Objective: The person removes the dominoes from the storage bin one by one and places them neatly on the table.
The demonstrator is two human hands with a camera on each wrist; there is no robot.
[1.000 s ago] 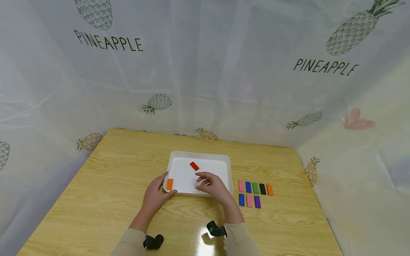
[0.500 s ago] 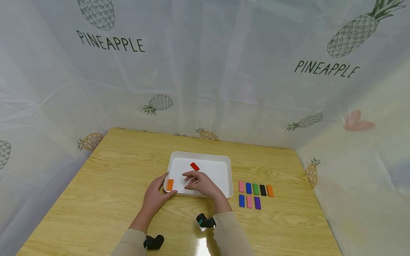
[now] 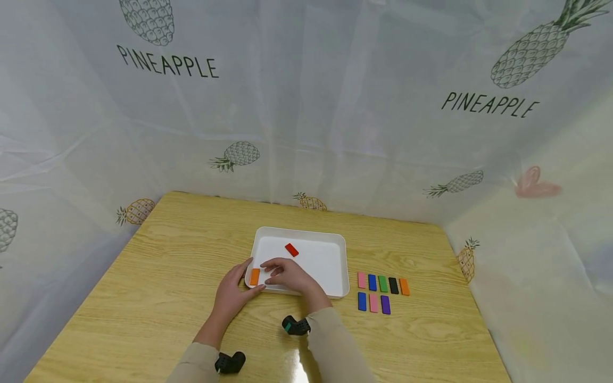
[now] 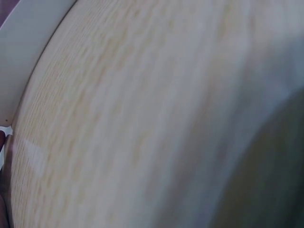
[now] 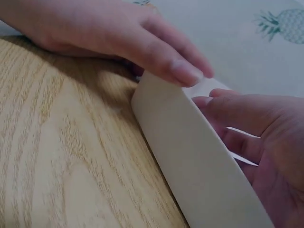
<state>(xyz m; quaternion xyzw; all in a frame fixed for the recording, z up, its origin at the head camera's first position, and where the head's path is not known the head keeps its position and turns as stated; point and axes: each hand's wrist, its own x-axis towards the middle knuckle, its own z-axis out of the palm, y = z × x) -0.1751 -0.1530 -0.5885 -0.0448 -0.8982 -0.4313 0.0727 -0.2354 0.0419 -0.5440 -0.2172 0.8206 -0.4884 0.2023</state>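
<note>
A white tray (image 3: 322, 261) lies on the wooden table, with a red rectangular block (image 3: 291, 250) near its back and an orange rectangular block (image 3: 255, 276) in its front left corner. My left hand (image 3: 231, 291) holds that corner, fingers along the left side and thumb at the front rim. Over the front part of the tray is my right hand (image 3: 291, 277), its fingers loosely bent just right of the orange block. Nothing shows between its thumb and fingers. In the right wrist view the tray wall (image 5: 190, 156) hides the tray floor and both blocks.
Right of the tray lie two rows of small blocks, among them a green block (image 3: 383, 283), a black block (image 3: 394, 285) and a purple block (image 3: 385, 305). The wooden table (image 3: 191, 234) reaches back to a pineapple-print curtain (image 3: 306, 122).
My right hand has moved left across the tray, from its middle to beside the orange block. The left hand stays at the corner, and the blocks lie where they were.
</note>
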